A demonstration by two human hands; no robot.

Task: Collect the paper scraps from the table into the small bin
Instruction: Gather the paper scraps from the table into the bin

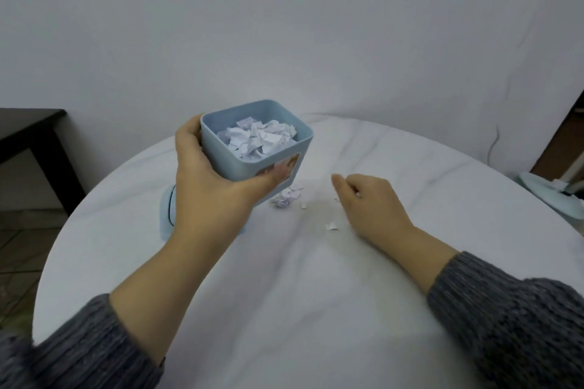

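My left hand (208, 180) grips the small light-blue bin (268, 164) and holds it tilted above the round white table (284, 294). White paper scraps (259, 139) fill much of the bin. A small heap of scraps (289, 197) lies on the table just under the bin's right corner. Two single scraps lie nearby, one (304, 205) beside the heap and one (331, 226) close to my right wrist. My right hand (369, 202) rests on the table right of the heap, fingers curled, pinching small white bits at its fingertips.
A light-blue lid-like object (169, 211) lies on the table behind my left wrist. A dark side table (28, 133) stands at the left. At the right edge sits a pale green object (550, 196), with a white cable (493, 142) on the wall.
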